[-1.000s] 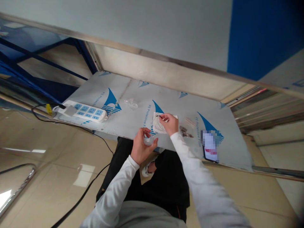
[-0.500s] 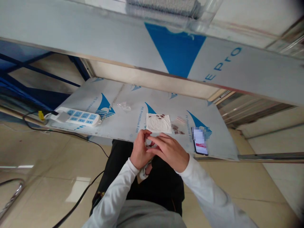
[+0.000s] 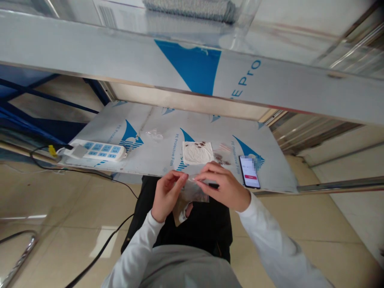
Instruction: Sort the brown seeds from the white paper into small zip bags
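Two bare hands are up front at the near edge of the table (image 3: 168,120), out over the person's lap. Left hand (image 3: 167,195) has thumb and fingertips pinched together on the upper part of a clear bag (image 3: 196,194). Right hand (image 3: 228,187) is pinching that same bag from the other side, thumb and fingers nearly meeting, so the two sets of fingertips sit just beside each other. Bag hangs below them, in front of the black trousers (image 3: 210,236). It's see-through and kinda blurry, so I can't tell what's inside, if anything.

Just past the hands there's a white pad (image 3: 196,155) lying flat on the table, with several small dark bits (image 3: 200,145) on it, mostly along the far edge. Right next to that, on the right, is a second bag (image 3: 225,147) with more dark pieces (image 3: 221,159) at its near end; in it or on it, can't say. Further right, a phone (image 3: 249,174) lies screen up, part of it pixelated.

Over on the left: a white power strip (image 3: 103,151) with something plugged into one end, and some crumpled plastic (image 3: 154,135) between it and the pad, a bit farther back.
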